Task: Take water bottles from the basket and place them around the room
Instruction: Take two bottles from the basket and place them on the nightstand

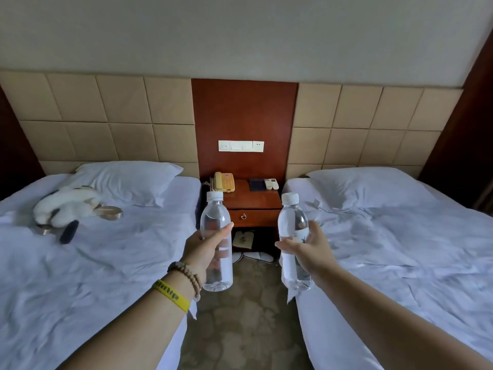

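I hold two clear water bottles with white caps upright in front of me, in the aisle between two beds. My left hand (204, 248) is wrapped around the middle of the left bottle (215, 217). My right hand (310, 249) grips the right bottle (292, 220) at its label. Both bottles hang in the air over the carpet, short of the wooden nightstand (254, 201). No basket is in view.
The nightstand top carries a beige telephone (224, 182), a dark booklet (256, 184) and a white remote (271, 184). White beds flank the aisle: the left bed (93, 257) holds a plush toy (65, 205) and metal dishes, the right bed (400, 249) a pillow. Slippers (253, 256) lie under the nightstand.
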